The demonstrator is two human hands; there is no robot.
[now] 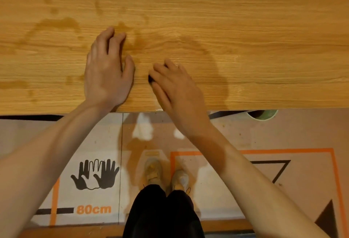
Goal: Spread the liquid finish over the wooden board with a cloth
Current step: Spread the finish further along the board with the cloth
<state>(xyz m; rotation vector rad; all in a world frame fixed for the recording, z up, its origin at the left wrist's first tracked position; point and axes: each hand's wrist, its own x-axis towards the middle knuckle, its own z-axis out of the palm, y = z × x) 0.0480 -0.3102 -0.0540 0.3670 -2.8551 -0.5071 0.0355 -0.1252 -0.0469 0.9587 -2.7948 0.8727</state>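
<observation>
On the light-brown wooden board [226,20], which serves as the tabletop, darker wet streaks of liquid finish [56,24] lie mostly at the left and centre. The left hand [107,71] rests near the front edge, its fingers loosely bent and holding nothing. Just beside it, the right hand [175,86] presses a small dark cloth [151,79], mostly hidden under its fingers.

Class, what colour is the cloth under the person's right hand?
Black; only a small bit of the cloth peeks out beneath the right hand in the head view.

One head-worn view—steeply down, close over the wooden board [226,20].
</observation>
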